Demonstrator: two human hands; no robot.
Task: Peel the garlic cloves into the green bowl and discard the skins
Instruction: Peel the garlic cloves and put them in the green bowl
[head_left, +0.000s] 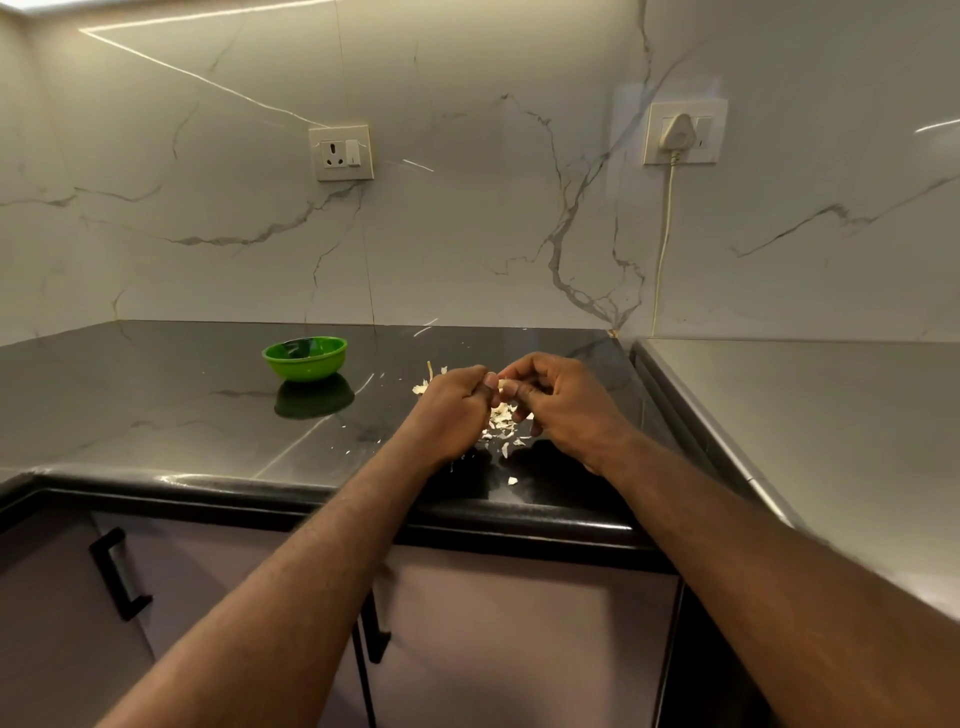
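i hold a garlic clove (505, 385) between both hands above the black countertop (171, 410). only a small pale, off-white sliver of it shows between my fingertips, so i cannot tell how much skin is on it. my left hand (457, 410) is curled, its thumb tip pressed to the clove from nine o'clock. my right hand (561, 405) pinches it from three o'clock, the other fingers folded under.

the skins (501, 421) lie at six o'clock from the clove, a loose heap of thin, whitish, papery flakes on the counter, partly covered by my hands. a few more flakes peek out at eleven o'clock behind my left knuckles, and small crumbs trail toward seven o'clock.

the green bowl (305, 358) stands well apart at ten o'clock from my hands, glossy and upright, mirrored in the polished stone. its inside is dark with reflection, and i cannot make out what is in it.

on the marble wall, a wall socket (341, 152) sits at twelve o'clock above the bowl, and a white plug (678, 132) at one o'clock, its cord hanging down.
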